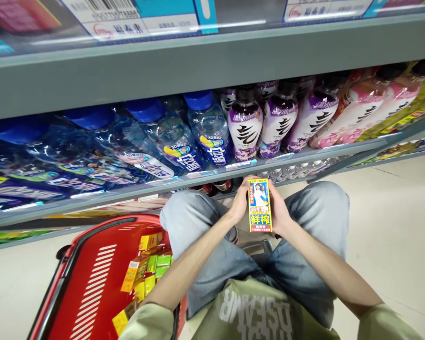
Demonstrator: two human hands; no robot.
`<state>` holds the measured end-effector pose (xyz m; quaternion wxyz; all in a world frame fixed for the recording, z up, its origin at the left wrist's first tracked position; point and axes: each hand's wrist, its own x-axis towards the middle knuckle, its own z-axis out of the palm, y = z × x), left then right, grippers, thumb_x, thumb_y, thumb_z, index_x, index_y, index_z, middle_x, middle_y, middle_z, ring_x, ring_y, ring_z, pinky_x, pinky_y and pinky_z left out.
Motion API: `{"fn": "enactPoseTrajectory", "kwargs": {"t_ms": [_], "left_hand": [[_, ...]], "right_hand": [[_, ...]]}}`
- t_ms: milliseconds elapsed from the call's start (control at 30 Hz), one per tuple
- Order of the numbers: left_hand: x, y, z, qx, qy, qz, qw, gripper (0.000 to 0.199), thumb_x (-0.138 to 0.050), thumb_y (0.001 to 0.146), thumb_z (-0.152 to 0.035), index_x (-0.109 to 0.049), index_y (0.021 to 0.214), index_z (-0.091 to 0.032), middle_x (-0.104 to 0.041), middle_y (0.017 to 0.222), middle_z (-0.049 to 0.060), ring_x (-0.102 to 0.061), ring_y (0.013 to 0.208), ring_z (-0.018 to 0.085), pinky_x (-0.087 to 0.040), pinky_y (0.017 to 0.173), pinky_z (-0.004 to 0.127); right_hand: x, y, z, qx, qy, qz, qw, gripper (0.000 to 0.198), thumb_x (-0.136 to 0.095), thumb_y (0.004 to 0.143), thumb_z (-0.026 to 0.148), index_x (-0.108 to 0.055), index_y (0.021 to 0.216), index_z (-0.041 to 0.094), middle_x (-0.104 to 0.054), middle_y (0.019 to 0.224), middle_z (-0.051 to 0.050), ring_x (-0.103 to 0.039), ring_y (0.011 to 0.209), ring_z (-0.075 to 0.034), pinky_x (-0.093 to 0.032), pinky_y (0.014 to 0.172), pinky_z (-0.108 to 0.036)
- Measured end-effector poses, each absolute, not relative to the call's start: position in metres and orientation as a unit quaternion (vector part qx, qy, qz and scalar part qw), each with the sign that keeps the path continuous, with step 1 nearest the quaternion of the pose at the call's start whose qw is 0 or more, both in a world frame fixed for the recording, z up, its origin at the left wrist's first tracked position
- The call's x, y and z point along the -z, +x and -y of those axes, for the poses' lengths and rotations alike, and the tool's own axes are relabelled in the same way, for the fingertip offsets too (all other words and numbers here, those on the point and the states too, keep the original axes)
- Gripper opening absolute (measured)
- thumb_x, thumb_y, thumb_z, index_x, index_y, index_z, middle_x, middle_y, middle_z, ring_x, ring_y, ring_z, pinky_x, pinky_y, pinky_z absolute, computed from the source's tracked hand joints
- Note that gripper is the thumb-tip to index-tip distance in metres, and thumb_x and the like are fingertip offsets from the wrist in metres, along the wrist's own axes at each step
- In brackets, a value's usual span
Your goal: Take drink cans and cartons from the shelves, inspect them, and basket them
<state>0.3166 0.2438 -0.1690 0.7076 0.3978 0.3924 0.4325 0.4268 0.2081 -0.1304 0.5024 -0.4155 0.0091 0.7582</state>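
Observation:
Between both hands, above my knees, is a yellow and blue drink carton (259, 208) with a picture of a person on it and large printed characters. My left hand (239, 204) grips its left side. Along the right side, my right hand (279, 209) is closed on the same carton. Most fingertips are hidden behind it. Just beyond the hands is the front edge of a shelf (212, 171) with bottles standing on it.
A red shopping basket (88, 264) stands at my left, holding several small yellow, orange and green boxes (137, 274). Blue-capped bottles (207, 125) and purple-labelled bottles (245, 123) fill the shelf, with pink-labelled bottles (361, 111) farther right. An upper shelf edge (212, 61) juts out above them.

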Motion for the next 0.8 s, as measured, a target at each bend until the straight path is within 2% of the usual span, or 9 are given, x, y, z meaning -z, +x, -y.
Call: {"fn": "enactPoseTrajectory", "kwargs": {"t_ms": [167, 400, 600, 800], "left_hand": [[0.169, 0.316, -0.244, -0.440, 0.412, -0.380, 0.701, 0.035, -0.046, 0.093, -0.045, -0.064, 0.109, -0.020, -0.067, 0.116, 0.004, -0.061, 0.109, 0.022, -0.046, 0.100, 0.033], [0.164, 0.313, -0.243, -0.441, 0.439, -0.364, 0.693, 0.038, -0.046, 0.096, -0.048, -0.066, 0.110, -0.019, -0.067, 0.119, 0.006, -0.060, 0.109, 0.024, -0.046, 0.097, 0.033], [0.161, 0.312, -0.243, -0.434, 0.436, -0.381, 0.691, 0.037, -0.049, 0.096, -0.049, -0.066, 0.111, -0.019, -0.068, 0.105, 0.005, -0.062, 0.091, 0.021, -0.047, 0.083, 0.030], [0.160, 0.314, -0.243, -0.423, 0.447, -0.401, 0.679, 0.037, -0.050, 0.096, -0.051, -0.065, 0.108, -0.019, -0.067, 0.098, 0.003, -0.060, 0.083, 0.018, -0.046, 0.076, 0.028]], "right_hand": [[0.133, 0.427, -0.208, -0.757, -0.410, -0.021, 0.508, 0.040, -0.077, 0.078, 0.057, -0.073, 0.092, 0.020, -0.077, 0.081, -0.002, -0.072, 0.079, -0.023, -0.057, 0.072, -0.032], [0.132, 0.427, -0.208, -0.752, -0.422, -0.015, 0.506, 0.040, -0.080, 0.073, 0.059, -0.072, 0.087, 0.022, -0.077, 0.079, -0.003, -0.073, 0.083, -0.027, -0.058, 0.072, -0.037], [0.136, 0.425, -0.208, -0.747, -0.430, -0.012, 0.506, 0.042, -0.083, 0.070, 0.058, -0.073, 0.088, 0.022, -0.076, 0.078, -0.002, -0.073, 0.082, -0.027, -0.057, 0.071, -0.037], [0.135, 0.425, -0.207, -0.754, -0.435, -0.016, 0.491, 0.041, -0.080, 0.072, 0.059, -0.072, 0.085, 0.022, -0.076, 0.077, -0.004, -0.073, 0.082, -0.028, -0.057, 0.071, -0.038]]}}
